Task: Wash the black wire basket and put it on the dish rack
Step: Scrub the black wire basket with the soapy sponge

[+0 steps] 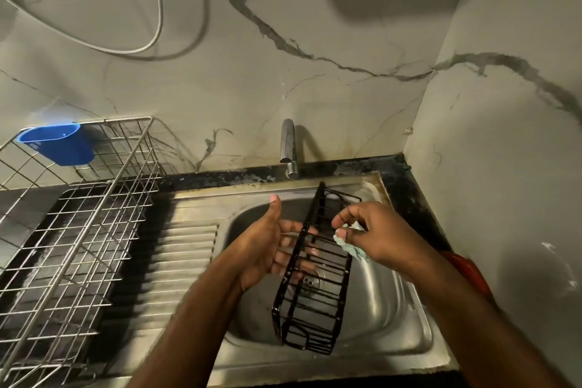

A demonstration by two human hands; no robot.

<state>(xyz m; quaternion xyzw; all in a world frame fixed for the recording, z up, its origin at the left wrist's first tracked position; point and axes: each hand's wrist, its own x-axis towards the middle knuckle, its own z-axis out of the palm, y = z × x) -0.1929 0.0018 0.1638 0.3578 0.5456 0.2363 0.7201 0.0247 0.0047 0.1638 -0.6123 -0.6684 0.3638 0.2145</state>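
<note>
The black wire basket (315, 274) is hanging tilted over the sink (393, 318). The left hand (271, 249) is cradling it from nine o'clock with straight fingers underneath, steadying it, while the right hand (368, 230), at two o'clock, is pinching a pale cloth (352, 246) against the wires, probably scrubbing. The dish rack (78, 230) is waiting at nine o'clock.
</note>
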